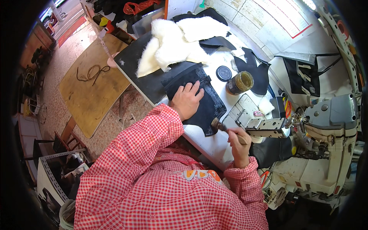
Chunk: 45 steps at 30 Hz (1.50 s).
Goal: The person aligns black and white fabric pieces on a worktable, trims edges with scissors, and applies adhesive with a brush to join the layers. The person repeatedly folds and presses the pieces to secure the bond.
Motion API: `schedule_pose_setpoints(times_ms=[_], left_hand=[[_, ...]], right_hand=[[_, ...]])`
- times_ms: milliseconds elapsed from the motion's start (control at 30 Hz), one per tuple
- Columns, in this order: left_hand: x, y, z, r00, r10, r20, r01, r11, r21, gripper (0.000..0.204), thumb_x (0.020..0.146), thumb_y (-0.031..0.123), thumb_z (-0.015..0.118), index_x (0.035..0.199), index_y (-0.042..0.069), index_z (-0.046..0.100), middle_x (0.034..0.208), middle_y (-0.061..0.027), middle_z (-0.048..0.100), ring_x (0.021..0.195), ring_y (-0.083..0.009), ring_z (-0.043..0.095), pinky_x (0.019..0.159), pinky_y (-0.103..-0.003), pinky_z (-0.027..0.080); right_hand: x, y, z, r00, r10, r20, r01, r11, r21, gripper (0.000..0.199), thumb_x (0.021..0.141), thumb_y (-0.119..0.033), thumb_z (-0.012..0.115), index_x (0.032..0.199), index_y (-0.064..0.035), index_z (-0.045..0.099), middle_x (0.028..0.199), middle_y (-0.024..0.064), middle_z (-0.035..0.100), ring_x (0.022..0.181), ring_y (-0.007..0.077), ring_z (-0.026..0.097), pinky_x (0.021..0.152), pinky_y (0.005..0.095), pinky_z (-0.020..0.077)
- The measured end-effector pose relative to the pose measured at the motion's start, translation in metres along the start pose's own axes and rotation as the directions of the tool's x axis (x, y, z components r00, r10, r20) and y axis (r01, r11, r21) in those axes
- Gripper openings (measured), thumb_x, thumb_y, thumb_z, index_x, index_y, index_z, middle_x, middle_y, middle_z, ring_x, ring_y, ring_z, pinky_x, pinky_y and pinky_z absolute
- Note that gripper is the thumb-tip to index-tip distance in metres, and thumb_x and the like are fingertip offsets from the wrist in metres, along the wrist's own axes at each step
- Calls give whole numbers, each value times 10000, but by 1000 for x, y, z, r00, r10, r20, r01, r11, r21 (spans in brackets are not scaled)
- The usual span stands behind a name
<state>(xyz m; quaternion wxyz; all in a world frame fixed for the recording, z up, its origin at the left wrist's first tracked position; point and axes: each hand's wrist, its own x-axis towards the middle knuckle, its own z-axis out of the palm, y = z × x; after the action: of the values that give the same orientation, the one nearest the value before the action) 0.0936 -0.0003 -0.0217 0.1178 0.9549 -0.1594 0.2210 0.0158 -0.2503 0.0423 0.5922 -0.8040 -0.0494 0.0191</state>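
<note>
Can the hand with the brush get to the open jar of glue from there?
Probably yes. The right hand holds the brush at the edge of the black piece. The jar stands open just beyond, with only bare table and the sewing machine's corner beside the path.

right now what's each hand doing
Left hand: open, flat on the black leather piece.
Right hand: closed, holding a brush.
</note>
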Motion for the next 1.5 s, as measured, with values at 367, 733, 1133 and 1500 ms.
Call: schedule_pose_setpoints(times_ms=[367,733,1133,1500], left_hand=[[0,0,0,1000,3,-10,-3,1000,-2,372,815,150,665,1183,104,685,1342,-143,575,1132,-289,543,877,-396,463],[0,0,1,1000,1,-13,-1,1000,-5,369,812,149,667,1178,106,689,1340,-137,575,1124,-285,544,867,-394,463],[0,0,2,1000,3,-14,-3,1000,14,375,807,161,674,1178,109,689,1339,-138,573,1122,-286,542,866,-393,460],[0,0,0,1000,4,7,-4,1000,7,397,807,164,675,1201,116,675,1346,-137,570,1126,-289,540,875,-395,462]], right_hand=[[31,5,1,987,67,-148,-42,986,163,138,945,-94,627,976,30,682,671,17,594,546,55,512,511,198,406],[4,2,-3,991,124,50,-126,991,37,141,928,-93,625,945,31,689,682,33,629,530,64,523,489,194,390],[-8,3,-4,991,126,-35,-121,984,133,150,915,-97,624,926,41,680,667,45,620,538,75,536,496,200,401],[54,-18,16,998,20,-66,-7,983,185,154,952,-131,621,978,8,683,691,15,606,563,59,528,515,188,401]])
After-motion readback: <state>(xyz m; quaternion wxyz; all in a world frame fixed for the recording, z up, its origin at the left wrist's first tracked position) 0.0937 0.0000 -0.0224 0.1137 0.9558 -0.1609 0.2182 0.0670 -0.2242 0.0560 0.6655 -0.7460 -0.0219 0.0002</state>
